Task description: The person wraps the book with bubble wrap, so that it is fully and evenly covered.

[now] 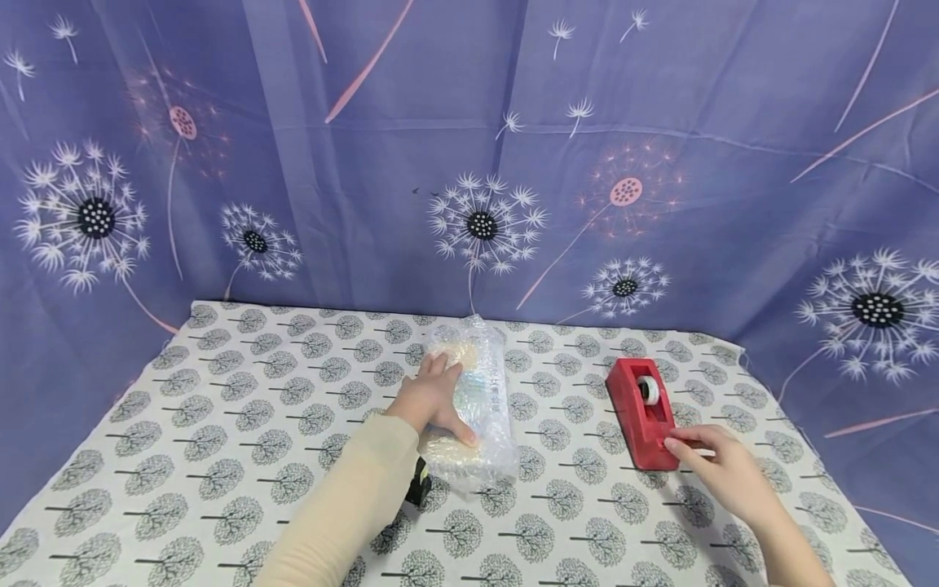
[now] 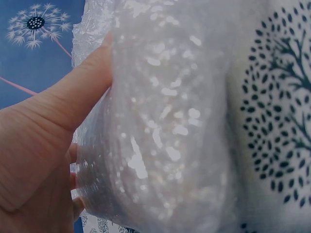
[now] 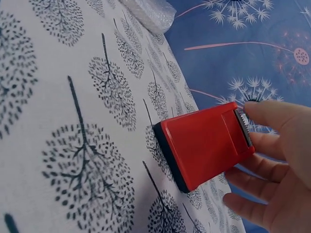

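A package in clear bubble wrap [image 1: 484, 408] lies mid-table, with yellowish parts and printed characters showing through. My left hand [image 1: 435, 398] rests on its top with fingers spread. The left wrist view has the thumb [image 2: 77, 90] against the bubble wrap [image 2: 160, 111] and the other fingers partly hidden. To the right stands a red tape dispenser [image 1: 638, 408] with a tape roll [image 1: 649, 390] in it. My right hand [image 1: 722, 469] is at its front end. In the right wrist view, thumb and fingers sit loosely around the toothed cutter [image 3: 244, 127]; no held tape is discernible.
A white cloth with grey tree prints [image 1: 242, 456] covers the table. Behind it and at the sides hangs a blue-purple dandelion curtain [image 1: 396, 187]. A small black object [image 1: 419, 484] with a yellowish mark shows beside my left wrist.
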{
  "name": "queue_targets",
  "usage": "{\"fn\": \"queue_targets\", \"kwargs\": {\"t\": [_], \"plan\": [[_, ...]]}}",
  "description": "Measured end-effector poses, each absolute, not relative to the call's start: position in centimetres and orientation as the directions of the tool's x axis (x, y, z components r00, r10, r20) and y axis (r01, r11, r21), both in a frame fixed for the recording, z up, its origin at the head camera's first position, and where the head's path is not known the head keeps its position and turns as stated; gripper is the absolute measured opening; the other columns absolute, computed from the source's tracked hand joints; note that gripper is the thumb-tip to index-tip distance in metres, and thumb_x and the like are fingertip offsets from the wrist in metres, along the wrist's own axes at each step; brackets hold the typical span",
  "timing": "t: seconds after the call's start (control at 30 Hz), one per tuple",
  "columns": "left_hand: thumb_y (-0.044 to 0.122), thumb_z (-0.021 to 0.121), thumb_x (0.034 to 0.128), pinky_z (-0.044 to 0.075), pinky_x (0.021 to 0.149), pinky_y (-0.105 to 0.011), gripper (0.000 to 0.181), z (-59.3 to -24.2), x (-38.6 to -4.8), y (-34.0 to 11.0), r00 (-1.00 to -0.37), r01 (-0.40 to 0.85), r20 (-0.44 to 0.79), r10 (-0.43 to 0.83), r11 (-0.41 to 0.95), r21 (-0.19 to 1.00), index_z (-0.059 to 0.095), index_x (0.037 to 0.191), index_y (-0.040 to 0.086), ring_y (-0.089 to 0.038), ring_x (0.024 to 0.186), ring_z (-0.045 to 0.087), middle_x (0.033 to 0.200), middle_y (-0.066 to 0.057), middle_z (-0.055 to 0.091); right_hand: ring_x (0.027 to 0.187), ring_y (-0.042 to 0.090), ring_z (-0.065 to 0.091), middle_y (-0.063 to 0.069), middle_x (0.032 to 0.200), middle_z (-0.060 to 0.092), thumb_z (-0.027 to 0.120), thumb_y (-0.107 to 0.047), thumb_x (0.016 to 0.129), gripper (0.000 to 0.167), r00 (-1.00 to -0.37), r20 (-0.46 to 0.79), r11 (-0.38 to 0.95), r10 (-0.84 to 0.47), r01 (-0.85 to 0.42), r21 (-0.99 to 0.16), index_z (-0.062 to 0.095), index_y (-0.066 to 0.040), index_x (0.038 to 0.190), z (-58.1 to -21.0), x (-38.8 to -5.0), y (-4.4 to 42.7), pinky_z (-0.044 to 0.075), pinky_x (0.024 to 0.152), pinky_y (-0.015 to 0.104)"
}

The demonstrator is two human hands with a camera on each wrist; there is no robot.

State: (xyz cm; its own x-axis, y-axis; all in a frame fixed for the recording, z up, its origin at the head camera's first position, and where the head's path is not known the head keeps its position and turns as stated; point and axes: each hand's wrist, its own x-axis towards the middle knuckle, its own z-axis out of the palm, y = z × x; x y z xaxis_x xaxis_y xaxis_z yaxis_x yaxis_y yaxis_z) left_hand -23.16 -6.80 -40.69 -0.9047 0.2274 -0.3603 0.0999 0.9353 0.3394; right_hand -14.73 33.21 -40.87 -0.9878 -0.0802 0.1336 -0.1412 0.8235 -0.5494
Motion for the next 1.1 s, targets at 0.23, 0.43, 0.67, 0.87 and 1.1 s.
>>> {"fn": "queue_targets", "kwargs": {"t": [0.23,0.43,0.67,0.87,1.1], "plan": [[0.056,0.085,0.0503,0.011,0.114,-0.064,0.13,-40.6,-23.1,-6.8,-0.905,0.104,-0.355,0.234,0.931,0.35,0.017,0.152,0.015,-0.036,0.147,-0.004,0.16,-0.011,0.0,0.084,-0.003,0.056,0.022,0.113,0.061,0.063,-0.028,0.091,0.035,-0.992,0.086,0.805,-0.091,-0.124,-0.58,0.064,0.0,0.111,-40.9,-14.9,33.4,0.052,0.068,0.021],[0.057,0.085,0.0497,0.011,0.114,-0.064,0.13,-40.7,-23.2,-6.8,-0.906,0.101,-0.354,0.231,0.932,0.349,0.017,0.152,0.015,-0.036,0.147,-0.003,0.16,-0.012,0.0,0.084,-0.017,0.048,0.02,0.107,0.065,0.066,-0.02,0.089,0.025,-0.982,0.174,0.779,-0.076,-0.167,-0.604,0.066,0.0,0.105,-41.5,-15.0,33.0,0.053,0.067,0.016],[0.057,0.085,0.0498,0.01,0.114,-0.064,0.131,-40.8,-23.2,-6.9,-0.904,0.096,-0.361,0.227,0.933,0.347,0.016,0.152,0.015,-0.035,0.147,-0.005,0.16,-0.011,-0.001,0.084,-0.019,0.045,0.02,0.103,0.064,0.068,-0.015,0.087,0.023,-0.972,0.231,0.757,-0.033,-0.175,-0.63,0.066,0.002,0.101,-42.0,-15.3,32.4,0.053,0.064,0.013],[0.057,0.086,0.0494,0.01,0.114,-0.064,0.131,-40.8,-23.2,-7.0,-0.906,0.088,-0.361,0.22,0.933,0.349,0.017,0.152,0.015,-0.035,0.147,-0.004,0.16,-0.012,-0.001,0.084,-0.018,0.046,0.021,0.108,0.064,0.067,-0.022,0.089,0.025,-0.972,0.236,0.773,-0.007,-0.155,-0.615,0.065,-0.001,0.103,-42.4,-15.8,31.7,0.053,0.065,0.013],[0.055,0.086,0.0498,0.01,0.114,-0.063,0.13,-40.5,-23.1,-6.8,-0.905,0.089,-0.359,0.227,0.928,0.362,0.016,0.152,0.015,-0.035,0.147,-0.004,0.16,-0.011,-0.001,0.088,0.015,0.06,0.02,0.107,0.064,0.066,-0.024,0.089,0.027,-0.962,0.272,0.806,0.019,-0.146,-0.574,0.066,-0.001,0.103,-42.4,-16.5,30.7,0.049,0.066,0.013]]}}
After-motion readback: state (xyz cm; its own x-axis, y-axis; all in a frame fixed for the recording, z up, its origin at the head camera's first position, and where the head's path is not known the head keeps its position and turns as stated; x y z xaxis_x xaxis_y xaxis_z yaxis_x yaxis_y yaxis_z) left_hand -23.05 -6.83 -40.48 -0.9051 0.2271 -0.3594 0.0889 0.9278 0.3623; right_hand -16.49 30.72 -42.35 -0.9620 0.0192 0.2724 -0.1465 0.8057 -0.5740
